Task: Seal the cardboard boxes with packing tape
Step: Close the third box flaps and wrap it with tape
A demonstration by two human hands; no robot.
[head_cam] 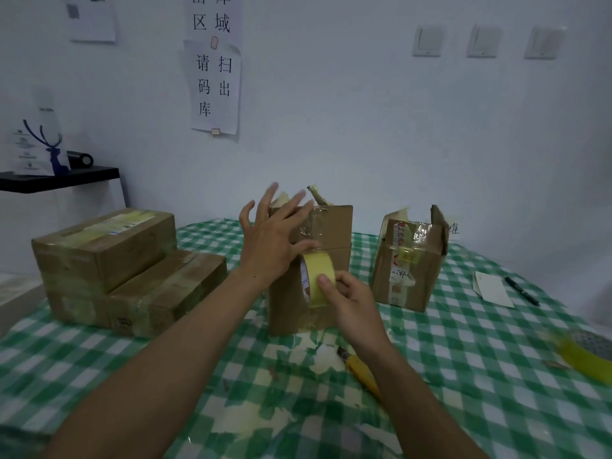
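Right hand (351, 304) pinching tape roll (314, 274), left hand (272, 241) fingers spread

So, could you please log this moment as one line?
left hand, fingers spread, at middle box | right hand grips tape roll against its front | top unsealed

The plain pale wall (364, 127) has long white paper sheets with big black writing (215, 87) stuck on it, one more white paper sheet (92, 18) high up on the left, and three square white light switches (427, 41) in a row on the right. On the left, a flat black shelf (59, 180) sticks out from the wall, and on it stand a white card with a dark blue deer (36, 150) and a short black tube (81, 159) lying on its side. In front is a table with a green and white checked cloth (496, 359), and the light is soft and a bit dim.
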